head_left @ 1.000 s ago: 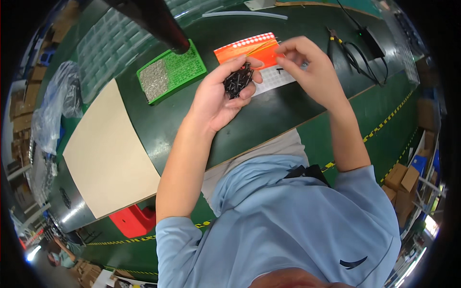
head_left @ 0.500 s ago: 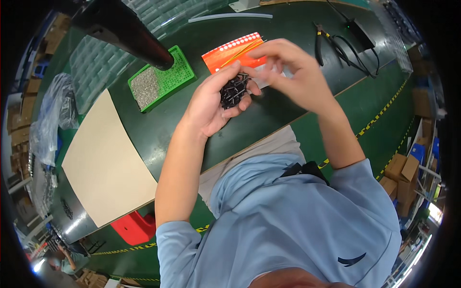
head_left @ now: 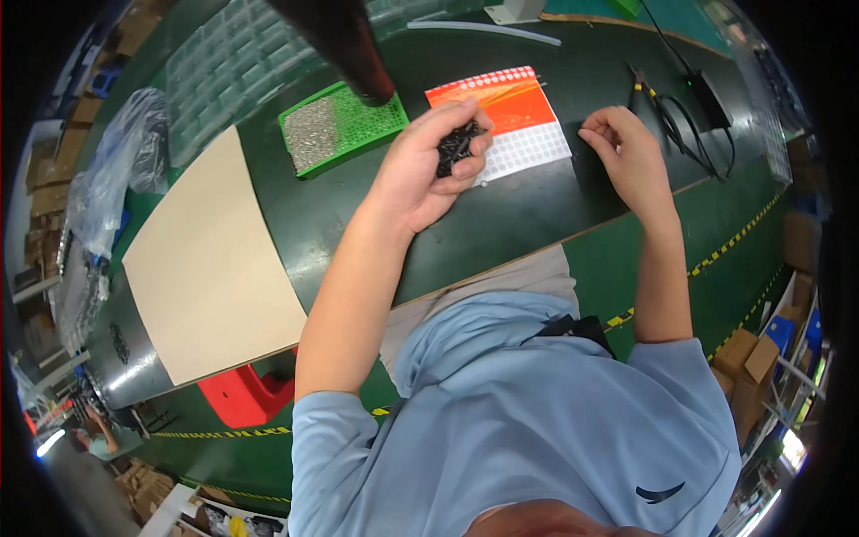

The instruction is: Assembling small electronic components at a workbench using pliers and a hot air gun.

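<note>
Black screw-like pieces [head_left: 459,149] are lying in the left hand [head_left: 416,174], fingers curling around them; keeping that cup snug should prevent spills. The right hand [head_left: 632,154] is pinching, whether on anything I can't tell, near a dotted sheet [head_left: 528,149], a pale tube [head_left: 488,29] lying beyond.

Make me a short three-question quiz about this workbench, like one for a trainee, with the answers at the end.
1. Multiple choice: what does the left hand hold?
A) a red cup
B) a cluster of small black parts
C) a roll of tape

2. True or false: the small silvery pieces cover the whole green tray.

3. Fill in the blank: seen in the picture, the right hand is to the ____ of the orange-and-white sheet.

Key:
1. B
2. False; they lie only in its left part, and green shows in the rest.
3. right
</note>
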